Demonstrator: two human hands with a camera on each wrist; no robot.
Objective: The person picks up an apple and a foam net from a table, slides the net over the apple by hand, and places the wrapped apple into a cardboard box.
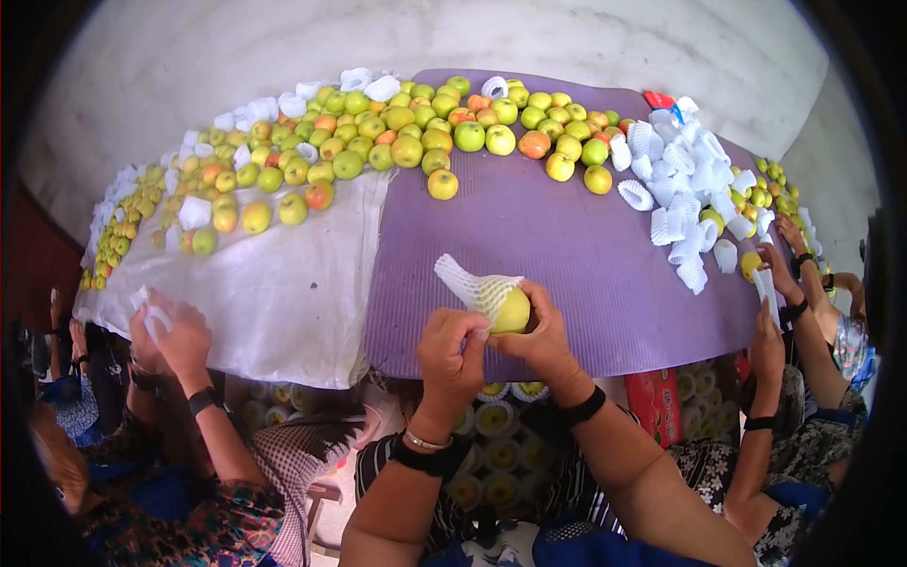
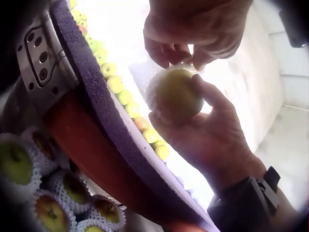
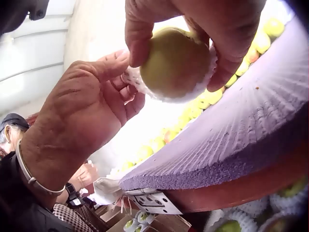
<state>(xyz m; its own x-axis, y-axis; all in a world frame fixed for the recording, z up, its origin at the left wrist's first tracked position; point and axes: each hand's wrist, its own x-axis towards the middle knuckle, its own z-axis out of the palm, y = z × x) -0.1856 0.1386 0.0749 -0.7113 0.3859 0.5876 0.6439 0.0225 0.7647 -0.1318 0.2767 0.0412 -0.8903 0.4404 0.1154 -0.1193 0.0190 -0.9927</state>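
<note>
Right hand [image 1: 543,340] cups the yellow-green apple [image 1: 511,310] just above the purple mat's [image 1: 567,255] near edge; left hand [image 1: 452,352] pinches the foam net [image 1: 468,282] half over it. Firm, smooth, probably bruisable fruit, so hold its sides; the net looks soft and stretchy. Beyond: loose apples [image 1: 406,132], spare nets [image 1: 675,180], neighbours' hands.

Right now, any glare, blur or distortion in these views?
Head view: fisheye bends the table, corners dark. Left wrist view: backlight washes out the background; the apple is soft, the boxed fruit blurred. Right wrist view: glare behind the left hand.
</note>
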